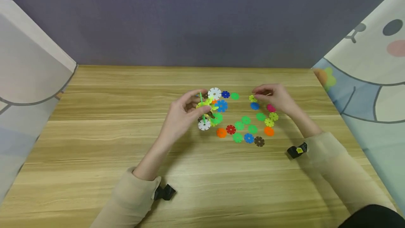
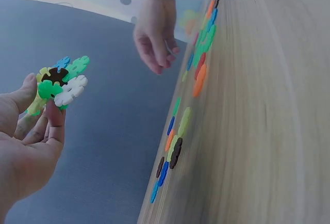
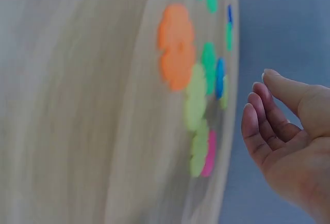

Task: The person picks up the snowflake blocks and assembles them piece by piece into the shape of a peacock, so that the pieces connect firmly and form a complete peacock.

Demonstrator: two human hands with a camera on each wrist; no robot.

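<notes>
My left hand [image 1: 178, 119] grips a cluster of interlocked plastic snowflake discs [image 2: 54, 77] between thumb and fingers, raised over the table. Green, yellow, brown, white and blue discs show in it from the left wrist view. On the right, my right hand [image 1: 275, 96] hovers with loosely bent fingers above the far side of the loose discs. Its thumb tip is close over a yellow disc [image 1: 252, 98], beside a blue disc [image 1: 254, 106]. In the right wrist view no disc shows between the thumb [image 3: 286, 87] and the curved fingers [image 3: 252, 131].
Loose snowflake discs lie flat on the wooden table [image 1: 95, 143], among them orange [image 1: 221, 133], red [image 1: 231, 129], brown [image 1: 259, 141] and pink [image 1: 271, 108] ones. A grey panel [image 1: 196, 20] rises behind the table. Printed cartoon panels [image 1: 373, 66] stand at both sides.
</notes>
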